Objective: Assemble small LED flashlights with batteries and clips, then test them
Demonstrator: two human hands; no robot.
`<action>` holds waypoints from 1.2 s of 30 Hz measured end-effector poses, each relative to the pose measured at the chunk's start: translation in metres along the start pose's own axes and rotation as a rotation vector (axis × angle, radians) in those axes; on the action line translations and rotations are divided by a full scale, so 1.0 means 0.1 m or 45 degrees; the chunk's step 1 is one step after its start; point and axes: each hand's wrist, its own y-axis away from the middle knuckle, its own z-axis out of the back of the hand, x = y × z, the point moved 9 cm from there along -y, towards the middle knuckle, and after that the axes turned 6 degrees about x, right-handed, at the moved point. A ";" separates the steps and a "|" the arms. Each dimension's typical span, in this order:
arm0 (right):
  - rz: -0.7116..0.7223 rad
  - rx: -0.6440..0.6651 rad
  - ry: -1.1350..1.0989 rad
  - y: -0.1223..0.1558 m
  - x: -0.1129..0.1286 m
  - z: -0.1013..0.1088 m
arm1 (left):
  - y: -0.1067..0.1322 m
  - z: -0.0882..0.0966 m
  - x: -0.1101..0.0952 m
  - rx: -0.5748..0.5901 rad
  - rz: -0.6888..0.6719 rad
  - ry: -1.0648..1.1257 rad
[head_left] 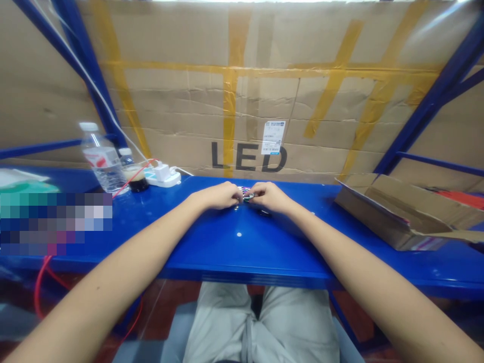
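Pinching a small shiny thing (248, 197), the right hand (270, 195) is right of the left hand (224, 195) (whose grip I can't tell).

On the table (212, 249), power strip (173, 179) left of the hands (223, 195), carton (374, 220) right.

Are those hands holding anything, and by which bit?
The right hand seems to pinch a small shiny thing, but it's too blurry to tell by which part. The left hand is close by; whether it holds on can't be told.
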 end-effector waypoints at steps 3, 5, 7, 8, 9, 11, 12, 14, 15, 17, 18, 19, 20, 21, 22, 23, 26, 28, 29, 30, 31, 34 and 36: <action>-0.022 0.020 0.009 0.00 0.00 -0.02 | -0.03 -0.08 0.00 0.072 -0.010 -0.018; -0.026 0.035 0.008 0.00 0.00 -0.03 | -0.04 -0.09 0.02 0.069 -0.008 -0.031; -0.032 0.046 -0.004 0.00 0.00 -0.03 | -0.03 -0.06 0.07 0.027 0.025 -0.047; -0.035 0.051 -0.010 0.00 0.00 -0.04 | -0.03 -0.05 0.10 0.006 0.049 -0.055; -0.038 0.053 -0.016 0.00 0.00 -0.04 | -0.02 -0.04 0.13 -0.006 0.073 -0.064; -0.039 0.062 -0.025 0.00 0.00 -0.05 | -0.01 -0.05 0.18 0.009 0.105 -0.084; -0.037 0.067 -0.029 0.00 0.00 -0.05 | -0.01 -0.06 0.19 0.029 0.111 -0.093; -0.032 0.079 -0.032 0.00 0.01 -0.06 | 0.00 -0.08 0.18 0.070 0.110 -0.114; -0.030 0.086 -0.032 0.01 0.01 -0.07 | 0.00 -0.09 0.18 0.087 0.112 -0.122; -0.024 0.100 -0.031 0.01 0.03 -0.08 | 0.00 -0.09 0.17 0.109 0.128 -0.128; -0.019 0.107 -0.030 0.01 0.04 -0.08 | 0.00 -0.09 0.18 0.115 0.141 -0.121; -0.016 0.114 -0.031 0.02 0.05 -0.08 | 0.00 -0.08 0.18 0.116 0.155 -0.109; -0.014 0.117 -0.032 0.02 0.06 -0.08 | 0.00 -0.07 0.19 0.111 0.166 -0.094; -0.014 0.119 -0.033 0.03 0.06 -0.08 | 0.01 -0.06 0.19 0.105 0.174 -0.079; -0.016 0.121 -0.034 0.03 0.07 -0.08 | 0.01 -0.06 0.19 0.098 0.177 -0.068; -0.021 0.121 -0.037 0.04 0.07 -0.08 | 0.01 -0.05 0.18 0.092 0.177 -0.062; -0.038 0.121 -0.049 0.04 0.06 -0.08 | 0.02 -0.01 0.15 0.053 0.172 -0.073; -0.049 0.117 -0.062 0.04 0.05 -0.08 | 0.03 0.05 0.10 -0.011 0.156 -0.083; -0.056 0.114 -0.074 0.03 0.04 -0.08 | 0.03 0.10 0.07 -0.056 0.142 -0.074; -0.066 0.112 -0.089 0.03 0.04 -0.08 | 0.03 0.15 0.04 -0.106 0.122 -0.049; -0.077 0.110 -0.107 0.03 0.03 -0.08 | 0.03 0.20 0.00 -0.157 0.096 -0.009; -0.116 0.102 -0.164 0.03 0.00 -0.07 | 0.04 0.34 -0.13 -0.287 -0.018 0.097; -0.135 0.110 -0.201 0.03 -0.01 -0.08 | 0.04 0.37 -0.24 -0.337 -0.113 0.091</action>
